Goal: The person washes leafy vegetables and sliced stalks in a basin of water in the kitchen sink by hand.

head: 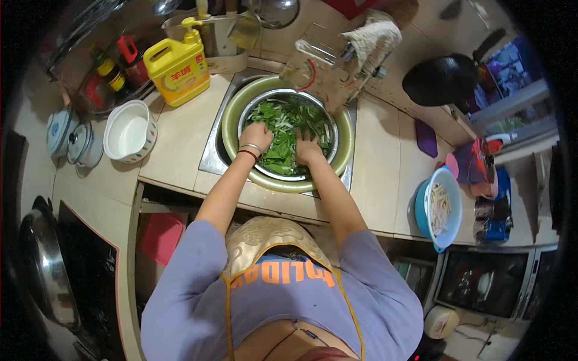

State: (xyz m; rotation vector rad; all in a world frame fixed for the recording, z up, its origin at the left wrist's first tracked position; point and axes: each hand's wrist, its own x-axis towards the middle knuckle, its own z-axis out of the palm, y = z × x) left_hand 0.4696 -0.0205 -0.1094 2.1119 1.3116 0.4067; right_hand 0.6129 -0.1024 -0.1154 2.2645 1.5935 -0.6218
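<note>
Chopped leafy greens with pale stalks [280,153] fill a stainless steel basin [333,135]. That basin sits inside a larger green-gold basin [345,144], which stands over the metal sink [211,164]. My left hand [255,136], with a bangle and a dark red band at the wrist, is curled at the left side of the greens. Whether its fingers hold any leaves is hidden. Lower on the right, my right hand [308,148] reaches into the greens with its fingers apart, fingertips partly among the leaves.
A yellow detergent jug [178,70] and a white pot [131,131] stand left on the counter [174,149]. Behind the basins, a patterned plastic bag [316,74] hangs near the faucet. At right, a blue colander [423,210] holds pale strips near the edge; a black wok [440,79] hangs above.
</note>
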